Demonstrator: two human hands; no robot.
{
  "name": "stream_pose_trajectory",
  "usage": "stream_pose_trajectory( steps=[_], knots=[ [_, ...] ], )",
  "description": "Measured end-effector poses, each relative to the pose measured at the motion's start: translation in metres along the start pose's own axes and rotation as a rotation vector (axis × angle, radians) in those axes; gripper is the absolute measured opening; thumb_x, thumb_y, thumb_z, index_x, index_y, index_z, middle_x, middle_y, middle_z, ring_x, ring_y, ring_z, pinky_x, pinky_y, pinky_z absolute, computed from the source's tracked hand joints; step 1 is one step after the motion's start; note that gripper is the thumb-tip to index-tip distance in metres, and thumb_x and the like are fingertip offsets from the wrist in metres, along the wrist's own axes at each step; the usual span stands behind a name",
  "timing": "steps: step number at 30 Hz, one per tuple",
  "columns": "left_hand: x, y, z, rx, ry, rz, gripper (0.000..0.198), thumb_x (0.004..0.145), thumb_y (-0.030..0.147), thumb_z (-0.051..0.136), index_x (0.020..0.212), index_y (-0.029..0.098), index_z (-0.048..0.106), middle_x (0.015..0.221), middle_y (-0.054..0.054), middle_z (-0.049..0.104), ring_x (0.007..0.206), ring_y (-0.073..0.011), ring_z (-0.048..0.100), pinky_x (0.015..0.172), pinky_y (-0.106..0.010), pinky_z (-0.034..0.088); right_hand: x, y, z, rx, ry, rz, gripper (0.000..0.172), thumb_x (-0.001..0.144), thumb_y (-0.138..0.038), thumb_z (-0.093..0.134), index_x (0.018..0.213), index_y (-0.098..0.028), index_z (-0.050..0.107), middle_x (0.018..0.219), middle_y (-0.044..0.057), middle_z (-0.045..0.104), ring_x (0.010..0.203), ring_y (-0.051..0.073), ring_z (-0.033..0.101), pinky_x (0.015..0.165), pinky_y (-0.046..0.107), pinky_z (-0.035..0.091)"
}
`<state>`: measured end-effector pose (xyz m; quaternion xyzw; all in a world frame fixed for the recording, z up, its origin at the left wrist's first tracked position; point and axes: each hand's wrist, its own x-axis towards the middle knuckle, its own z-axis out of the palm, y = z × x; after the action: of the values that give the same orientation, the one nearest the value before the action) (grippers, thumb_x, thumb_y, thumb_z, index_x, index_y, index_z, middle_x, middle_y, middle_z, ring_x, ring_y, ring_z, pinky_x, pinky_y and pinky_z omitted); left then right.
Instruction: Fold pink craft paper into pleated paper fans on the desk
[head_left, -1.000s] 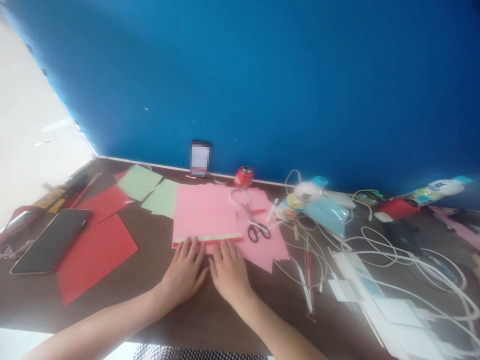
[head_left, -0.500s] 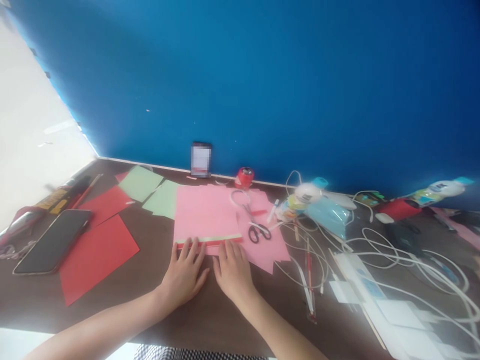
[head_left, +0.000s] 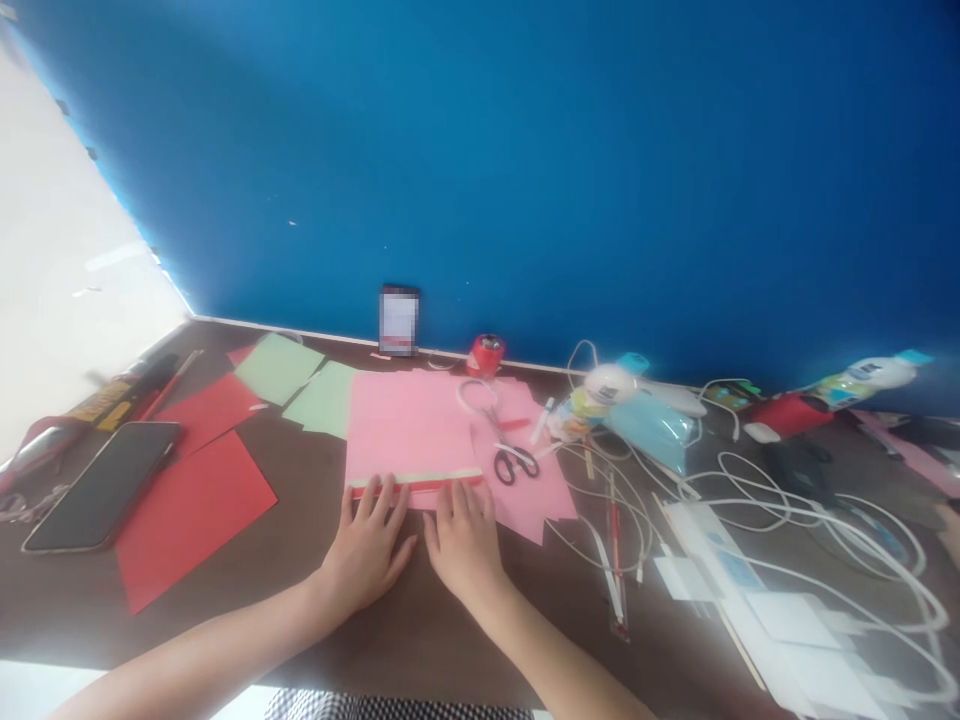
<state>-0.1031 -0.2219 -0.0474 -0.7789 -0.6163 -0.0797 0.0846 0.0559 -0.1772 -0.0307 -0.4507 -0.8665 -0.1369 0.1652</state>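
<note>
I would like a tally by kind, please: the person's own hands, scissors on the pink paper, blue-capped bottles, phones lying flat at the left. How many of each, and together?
Own hands (left hand, right hand): 2
Scissors on pink paper: 1
Blue-capped bottles: 2
Flat phone: 1
Total: 6

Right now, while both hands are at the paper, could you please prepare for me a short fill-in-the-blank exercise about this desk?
1. The left hand and the right hand are at the near edge of the ____ paper.
2. The two sheets beside it, on its left, are pale ____.
3. The scissors have ____ handles.
4. The smartphone lies to the ____ of the left hand.

Missing words: pink; green; black; left.
</note>
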Motion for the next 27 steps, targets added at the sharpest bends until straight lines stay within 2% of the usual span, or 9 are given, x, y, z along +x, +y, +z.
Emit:
stream_pose_trajectory(
  steps=[6,10,13,16,21,24,27],
  knots=[
    [-0.0006,-0.0006,0.0009,-0.014,0.001,-0.001,0.052,0.086,0.038,0.035,0.133,0.015,0.038,0.137,-0.017,0.038,0.125,-0.0370,0.033,0.096,-0.059,0.026,0.0000,0.0018,0.0010,-0.035,-0.008,0.047,0.030,0.082,-0.026,0.047,0.102,-0.008,0.060,0.102,0.021,0.063,0.104,0.038,0.052,0.097,0.062,0.024],
    [-0.0001,0.0004,-0.0006,0.008,-0.014,-0.006,0.052,0.086,0.037,0.034,0.133,0.015,0.039,0.137,-0.017,0.038,0.125,-0.0367,0.033,0.097,-0.059,0.026,-0.0004,0.0033,0.0015,-0.002,-0.045,0.065,0.034,0.084,-0.027,0.047,0.111,-0.008,0.057,0.106,0.019,0.062,0.103,0.036,0.053,0.099,0.061,0.022],
    [0.0000,0.0008,-0.0011,0.015,-0.008,-0.010,0.052,0.086,0.038,0.034,0.133,0.015,0.040,0.138,-0.016,0.038,0.125,-0.0362,0.033,0.097,-0.058,0.025,0.0003,0.0041,0.0008,-0.011,-0.069,0.071,0.039,0.085,-0.028,0.044,0.115,-0.004,0.054,0.110,0.021,0.060,0.102,0.034,0.054,0.100,0.057,0.023],
    [-0.0003,0.0004,0.0000,0.014,0.002,-0.002,0.052,0.086,0.038,0.033,0.133,0.015,0.039,0.138,-0.016,0.039,0.125,-0.0366,0.033,0.097,-0.058,0.026,0.0020,0.0043,-0.0003,-0.025,-0.113,0.080,0.041,0.085,-0.029,0.043,0.109,0.002,0.057,0.110,0.026,0.058,0.103,0.035,0.053,0.100,0.053,0.026],
    [-0.0009,-0.0004,0.0019,-0.002,0.030,-0.004,0.052,0.086,0.038,0.034,0.133,0.016,0.039,0.137,-0.016,0.039,0.124,-0.0363,0.034,0.098,-0.058,0.024,0.0032,0.0027,-0.0021,-0.018,-0.139,0.087,0.042,0.086,-0.029,0.042,0.106,0.003,0.059,0.110,0.028,0.058,0.107,0.036,0.051,0.100,0.051,0.026],
    [-0.0009,-0.0006,0.0008,-0.008,0.034,-0.006,0.052,0.086,0.039,0.035,0.133,0.016,0.039,0.137,-0.016,0.039,0.124,-0.0358,0.035,0.098,-0.057,0.024,0.0043,0.0042,-0.0048,0.001,-0.119,0.096,0.039,0.084,-0.029,0.044,0.103,0.001,0.060,0.107,0.026,0.060,0.105,0.036,0.051,0.100,0.053,0.022],
    [-0.0003,-0.0015,-0.0017,-0.003,0.023,0.000,0.053,0.087,0.040,0.034,0.133,0.016,0.039,0.136,-0.016,0.040,0.123,-0.0360,0.035,0.097,-0.057,0.025,0.0077,0.0098,-0.0080,0.022,-0.090,0.095,0.028,0.083,-0.024,0.045,0.095,-0.005,0.062,0.100,0.020,0.062,0.098,0.031,0.053,0.098,0.051,0.025]
  ],
)
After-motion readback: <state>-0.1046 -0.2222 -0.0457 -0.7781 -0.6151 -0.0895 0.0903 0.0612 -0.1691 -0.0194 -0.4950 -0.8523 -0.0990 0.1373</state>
